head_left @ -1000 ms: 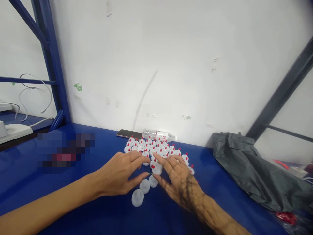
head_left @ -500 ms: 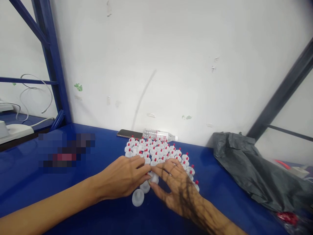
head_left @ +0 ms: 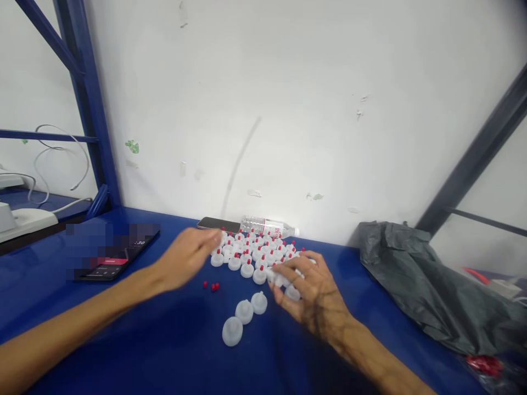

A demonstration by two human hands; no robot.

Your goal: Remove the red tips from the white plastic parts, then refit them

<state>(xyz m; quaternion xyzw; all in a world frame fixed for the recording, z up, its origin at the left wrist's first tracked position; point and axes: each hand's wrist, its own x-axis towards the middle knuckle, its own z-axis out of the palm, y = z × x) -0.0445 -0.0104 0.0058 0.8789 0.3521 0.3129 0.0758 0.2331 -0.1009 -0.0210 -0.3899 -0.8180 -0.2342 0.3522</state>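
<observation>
It looks like a workshop bench: a blue desk (head_left: pixel 164 340) in a blue metal frame (head_left: pixel 88 109) at left, against a scuffed wall (head_left: pixel 263 109).

Hands (head_left: pixel 308 285) flank a cluster of red-tipped white caps (head_left: pixel 247 269) on the blue table (head_left: pixel 173 340).

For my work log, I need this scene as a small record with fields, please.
Left hand: left hand blurred, near red-tipped cups; grip unclear
Right hand: right hand, fingers at white cups, front right of the group
Bare cups: three bare cups, slanting row
Loose parts: three red tips
Back: flat phone, bottle on its side
Far left: dark phone, partly masked
Right: grey bag
Surface: blue table
</observation>
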